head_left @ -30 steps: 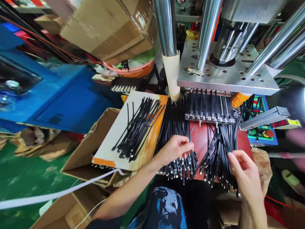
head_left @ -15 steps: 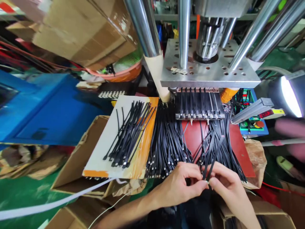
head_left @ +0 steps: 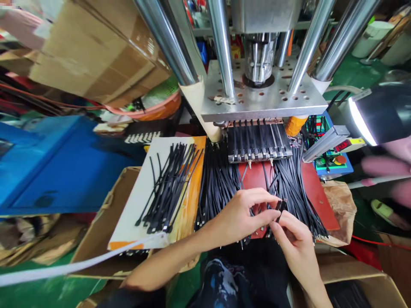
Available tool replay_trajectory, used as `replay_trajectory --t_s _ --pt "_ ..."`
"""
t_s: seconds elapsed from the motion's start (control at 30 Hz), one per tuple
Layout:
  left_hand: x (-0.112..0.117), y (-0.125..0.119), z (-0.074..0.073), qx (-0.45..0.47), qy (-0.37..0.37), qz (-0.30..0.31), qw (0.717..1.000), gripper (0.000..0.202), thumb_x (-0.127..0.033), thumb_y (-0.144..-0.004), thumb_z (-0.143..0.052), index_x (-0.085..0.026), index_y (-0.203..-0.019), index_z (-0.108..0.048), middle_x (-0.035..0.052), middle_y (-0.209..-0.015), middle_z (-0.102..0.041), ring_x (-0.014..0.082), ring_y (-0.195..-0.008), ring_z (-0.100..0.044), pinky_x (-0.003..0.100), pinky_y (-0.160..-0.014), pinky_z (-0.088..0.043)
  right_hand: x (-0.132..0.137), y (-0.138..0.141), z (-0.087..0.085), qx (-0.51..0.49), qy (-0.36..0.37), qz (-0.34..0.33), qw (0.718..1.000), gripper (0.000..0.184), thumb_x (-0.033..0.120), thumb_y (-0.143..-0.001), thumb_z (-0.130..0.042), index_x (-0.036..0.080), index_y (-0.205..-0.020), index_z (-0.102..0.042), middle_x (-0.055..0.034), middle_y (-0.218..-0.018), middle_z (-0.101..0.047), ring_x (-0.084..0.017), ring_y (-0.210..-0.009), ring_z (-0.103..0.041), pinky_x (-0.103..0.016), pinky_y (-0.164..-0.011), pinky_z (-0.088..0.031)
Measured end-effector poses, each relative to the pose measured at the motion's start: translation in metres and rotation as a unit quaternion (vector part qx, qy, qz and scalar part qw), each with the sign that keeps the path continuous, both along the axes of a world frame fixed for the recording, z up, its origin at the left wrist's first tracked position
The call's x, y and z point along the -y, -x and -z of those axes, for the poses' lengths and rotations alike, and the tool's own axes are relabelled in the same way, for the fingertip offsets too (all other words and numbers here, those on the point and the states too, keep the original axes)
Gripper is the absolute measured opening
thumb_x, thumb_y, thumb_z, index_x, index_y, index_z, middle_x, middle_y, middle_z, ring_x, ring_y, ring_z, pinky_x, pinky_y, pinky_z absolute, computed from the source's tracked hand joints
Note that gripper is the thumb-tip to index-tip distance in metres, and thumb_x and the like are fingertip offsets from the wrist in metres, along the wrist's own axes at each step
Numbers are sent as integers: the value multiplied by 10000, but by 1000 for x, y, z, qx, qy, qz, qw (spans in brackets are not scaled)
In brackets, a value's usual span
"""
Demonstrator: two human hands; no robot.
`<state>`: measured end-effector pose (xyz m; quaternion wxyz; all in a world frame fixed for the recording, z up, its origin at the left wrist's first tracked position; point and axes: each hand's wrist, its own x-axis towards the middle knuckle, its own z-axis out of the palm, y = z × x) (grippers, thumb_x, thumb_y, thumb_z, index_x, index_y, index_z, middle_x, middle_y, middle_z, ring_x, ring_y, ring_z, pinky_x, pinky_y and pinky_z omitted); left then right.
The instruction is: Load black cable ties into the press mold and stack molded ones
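Both hands meet in front of the press, pinching a short black flat cable (head_left: pixel 281 206) between their fingertips. My left hand (head_left: pixel 236 216) comes in from the left, thumb and forefinger closed on it. From the lower right, my right hand (head_left: pixel 297 237) grips it lower down; the rest of the cable is hidden by the fingers. Behind the hands, a bundle of black flat cables (head_left: pixel 290 182) with small metal plugs lies on the red board (head_left: pixel 316 188). Another cable bundle (head_left: pixel 218 179) lies to the left of my left hand.
A metal press plate (head_left: pixel 266 109) hangs above a mould block (head_left: pixel 258 145) holding a row of cables. More cables lie on a white and orange board (head_left: pixel 135 201) at left. A lit lamp (head_left: pixel 362 122) stands right; a cardboard box (head_left: pixel 362 278) sits lower right.
Both hands have moved up and away from my body, toward the press. The long cable strip that stood up from the fingers now shows only as a short piece. The view has shifted slightly.
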<state>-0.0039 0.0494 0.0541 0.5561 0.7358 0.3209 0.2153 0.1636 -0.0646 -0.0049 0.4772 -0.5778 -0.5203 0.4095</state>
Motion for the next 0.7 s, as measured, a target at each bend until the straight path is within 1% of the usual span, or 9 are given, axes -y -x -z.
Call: replay_trajectory --t_s 0.1,0.2,0.33,0.37,0.43,0.5,0.57,0.63,0.7 --pt "-8 -7 -6 44 18 8 999 214 -278 -1013 -667 -159 -934 -826 63 -917 -788 167 -829 -711 277 -801 -532 1 -2 3 32 -28 11 999 188 284 -1037 -615 265 -985 -794 -60 -946 -709 -223 -873 -662 -326 -804 -551" --pt "-10 -9 -4 67 59 -1 996 192 -267 -999 -697 -159 -942 -845 71 -938 -805 168 -846 -733 264 -799 -545 2 -6 4 46 -43 28 998 194 263 -1023 -631 298 -1081 -813 -63 -941 -717 -229 -845 -675 -321 -723 -554" --pt "-14 -7 1 85 70 0 994 198 -318 -980 -739 -171 -924 -858 88 -966 -788 179 -876 -730 259 -783 -544 -4 -7 1 26 -52 53 997 88 283 -979 -718 279 -962 -805 -47 -892 -709 -195 -728 -635 -285 -569 -471" --pt "-14 -7 1 86 64 1 994 203 -334 -978 -744 -175 -927 -859 90 -969 -781 180 -875 -725 262 -779 -543 -8 -6 0 21 -47 53 997 103 297 -980 -721 266 -911 -792 -46 -879 -703 -185 -704 -616 -279 -542 -443" --pt "-15 -8 0 87 43 -1 995 208 -347 -977 -746 -175 -931 -854 83 -937 -767 173 -845 -705 266 -767 -535 -16 -4 -3 14 -37 43 998 194 331 -992 -707 240 -826 -750 -46 -853 -685 -179 -698 -595 -280 -547 -435" --pt "-19 -11 -3 85 9 -12 996 210 -334 -979 -738 -168 -894 -834 61 -862 -745 157 -789 -671 260 -735 -515 -23 -1 -1 10 -32 37 999 265 367 -1001 -691 226 -778 -699 -33 -807 -646 -176 -704 -577 -286 -599 -459" --pt "-29 -16 -6 80 -31 -50 995 226 -327 -978 -732 -162 -838 -799 28 -779 -700 136 -711 -615 249 -673 -480 -26 1 5 6 -11 28 1000 311 405 -1001 -687 220 -755 -647 -3 -744 -584 -162 -674 -543 -283 -620 -456" --pt "-49 -23 -6 73 -80 -110 988 249 -336 -986 -713 -161 -817 -770 5 -740 -664 124 -661 -570 245 -632 -448 -25 -1 12 0 38 -21 999 349 438 -1007 -672 214 -744 -618 16 -710 -553 -149 -643 -525 -270 -594 -431" --pt "-79 -33 -1 56 -149 -154 975 257 -323 -1003 -684 -158 -818 -753 -3 -736 -656 124 -651 -559 250 -638 -441 -25 -10 13 -1 91 -109 990 372 455 -1017 -648 207 -741 -618 15 -713 -574 -149 -649 -540 -264 -587 -421"
